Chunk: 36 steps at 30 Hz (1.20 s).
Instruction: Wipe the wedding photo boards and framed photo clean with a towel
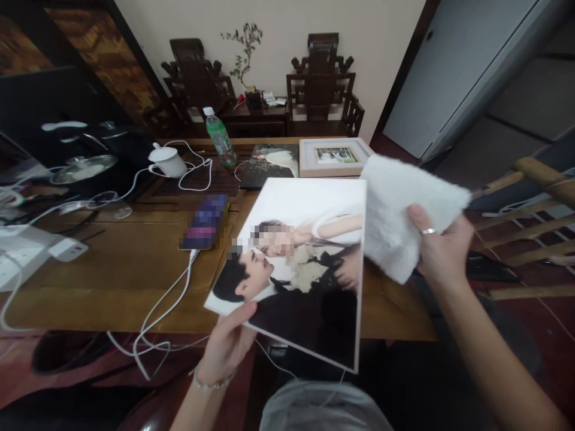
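My left hand grips the lower left edge of a large photo panel, thumb on its front. The panel shows two people with a bouquet and is tilted over the table's front edge. To its right, my right hand is closed on a fluffy white cloth, with the thumb on top and a ring on one finger. The cloth hangs close to the panel's right edge; whether they touch, I cannot tell. Behind them lie a dark photo panel and a light-framed picture.
On the wooden table lie a phone on a white cable, a green bottle, a white lidded cup, a pot and a power strip. A wooden chair stands at the right.
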Each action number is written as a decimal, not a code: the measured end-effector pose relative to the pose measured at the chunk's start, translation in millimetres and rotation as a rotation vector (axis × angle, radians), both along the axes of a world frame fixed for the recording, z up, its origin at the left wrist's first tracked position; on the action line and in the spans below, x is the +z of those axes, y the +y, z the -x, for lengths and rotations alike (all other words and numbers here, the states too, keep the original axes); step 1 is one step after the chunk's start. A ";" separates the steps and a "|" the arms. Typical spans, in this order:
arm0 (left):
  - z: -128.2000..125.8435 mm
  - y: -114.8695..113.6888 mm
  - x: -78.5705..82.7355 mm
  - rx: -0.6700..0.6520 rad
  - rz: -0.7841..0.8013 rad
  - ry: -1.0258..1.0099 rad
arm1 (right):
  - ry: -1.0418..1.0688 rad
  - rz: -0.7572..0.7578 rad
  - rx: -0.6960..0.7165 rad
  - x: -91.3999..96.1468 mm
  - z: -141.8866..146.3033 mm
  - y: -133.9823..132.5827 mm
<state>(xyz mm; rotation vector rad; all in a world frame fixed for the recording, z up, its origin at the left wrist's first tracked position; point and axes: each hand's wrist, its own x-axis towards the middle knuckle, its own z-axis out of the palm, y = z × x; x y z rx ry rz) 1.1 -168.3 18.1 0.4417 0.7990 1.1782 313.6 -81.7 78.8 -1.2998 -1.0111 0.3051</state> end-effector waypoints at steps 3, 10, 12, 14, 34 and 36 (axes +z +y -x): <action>7.1 7.1 9.7 0.106 -0.042 0.052 | -0.636 -0.091 0.047 6.0 -19.0 6.4; 4.4 30.3 26.2 0.326 -0.094 0.104 | -1.231 0.045 0.608 -27.2 7.9 -4.8; 3.2 37.0 29.9 0.351 -0.131 0.121 | -1.213 -0.061 0.582 -25.0 18.3 -14.3; 1.2 45.6 34.7 0.368 -0.155 0.146 | -1.157 -0.203 0.549 -12.3 29.8 -22.4; -8.6 197.4 37.2 -0.120 0.113 0.113 | -1.408 -0.309 0.355 39.0 85.1 110.5; -12.8 225.2 24.2 -0.025 0.183 0.042 | -1.404 -0.321 0.335 40.4 83.0 110.8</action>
